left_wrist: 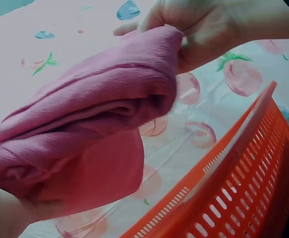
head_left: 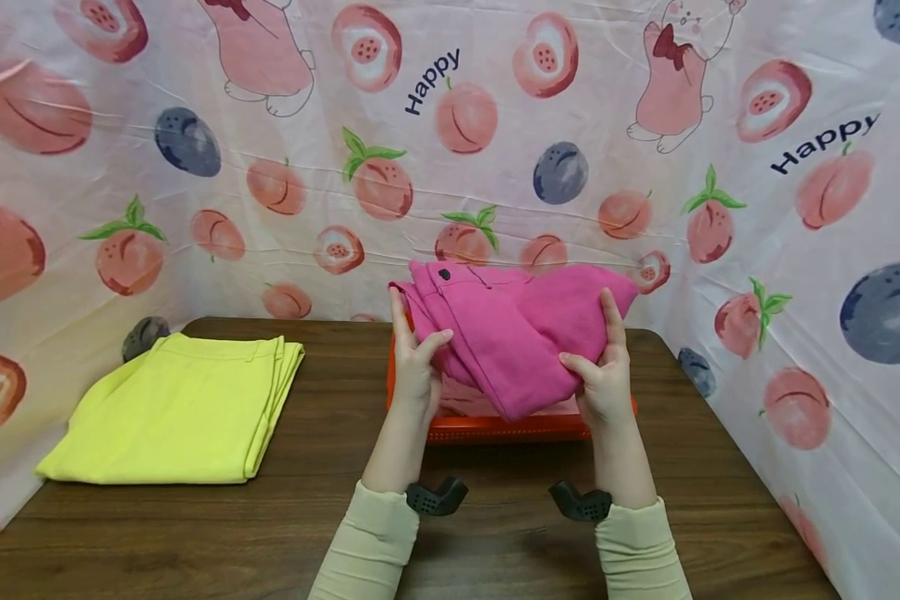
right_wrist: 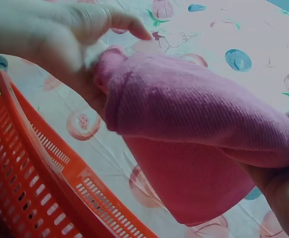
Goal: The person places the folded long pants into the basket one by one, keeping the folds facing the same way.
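brightly pink cloth (head_left: 521, 333) | folded, dark-stitched, creased | left fingers (head_left: 400, 318), right fingers (head_left: 612, 321) gripping its sides

The person's two bare forearms (head_left: 390, 454), in pale green fabric sleeves (head_left: 375, 537), extend forward, apart from each other. The bare left hand (head_left: 417, 362) and bare right hand (head_left: 605, 379) are raised to similar height, thumbs (head_left: 437, 340) pointing inward, both gripping.

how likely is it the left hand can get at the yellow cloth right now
Probably yes, if it lets go first: the left hand holds the pink cloth with the right hand, but the yellow cloth lies on the left of the table, with nothing seen on top or between.
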The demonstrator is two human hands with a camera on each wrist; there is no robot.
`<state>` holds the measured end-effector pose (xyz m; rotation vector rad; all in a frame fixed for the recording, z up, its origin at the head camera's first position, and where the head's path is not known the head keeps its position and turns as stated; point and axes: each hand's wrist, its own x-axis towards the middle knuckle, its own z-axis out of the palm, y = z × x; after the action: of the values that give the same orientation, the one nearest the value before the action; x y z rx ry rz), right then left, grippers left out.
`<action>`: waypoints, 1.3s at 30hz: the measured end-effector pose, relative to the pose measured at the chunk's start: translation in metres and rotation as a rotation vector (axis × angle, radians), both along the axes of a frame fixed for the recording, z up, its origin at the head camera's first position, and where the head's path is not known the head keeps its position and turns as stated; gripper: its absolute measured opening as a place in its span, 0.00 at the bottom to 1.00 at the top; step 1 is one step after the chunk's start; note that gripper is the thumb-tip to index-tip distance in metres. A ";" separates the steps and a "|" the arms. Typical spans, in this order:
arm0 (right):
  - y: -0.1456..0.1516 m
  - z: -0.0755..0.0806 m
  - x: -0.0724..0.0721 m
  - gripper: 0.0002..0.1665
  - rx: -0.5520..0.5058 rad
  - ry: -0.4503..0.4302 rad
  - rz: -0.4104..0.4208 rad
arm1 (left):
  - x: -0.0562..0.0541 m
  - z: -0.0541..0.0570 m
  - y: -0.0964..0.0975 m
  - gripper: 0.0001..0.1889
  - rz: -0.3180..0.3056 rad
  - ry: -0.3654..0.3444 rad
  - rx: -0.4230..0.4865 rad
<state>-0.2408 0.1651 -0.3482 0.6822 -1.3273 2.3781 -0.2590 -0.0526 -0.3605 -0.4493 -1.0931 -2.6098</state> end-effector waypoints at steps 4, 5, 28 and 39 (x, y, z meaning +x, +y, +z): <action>0.004 0.001 -0.001 0.58 0.015 0.012 0.009 | -0.004 0.000 -0.006 0.48 -0.057 -0.056 0.126; 0.005 0.000 -0.001 0.58 0.019 0.014 0.016 | -0.006 -0.001 -0.008 0.47 -0.076 -0.068 0.162; 0.039 0.005 -0.011 0.57 0.044 0.032 0.196 | -0.024 -0.010 -0.064 0.24 -0.512 -0.383 0.029; 0.042 0.036 -0.010 0.57 0.093 0.067 0.326 | -0.039 -0.001 -0.071 0.39 -0.585 -0.433 -0.527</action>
<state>-0.2509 0.2073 -0.3126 1.0683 -1.3960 2.5247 -0.2980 -0.1232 -0.3611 -0.3502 -2.0898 -2.9672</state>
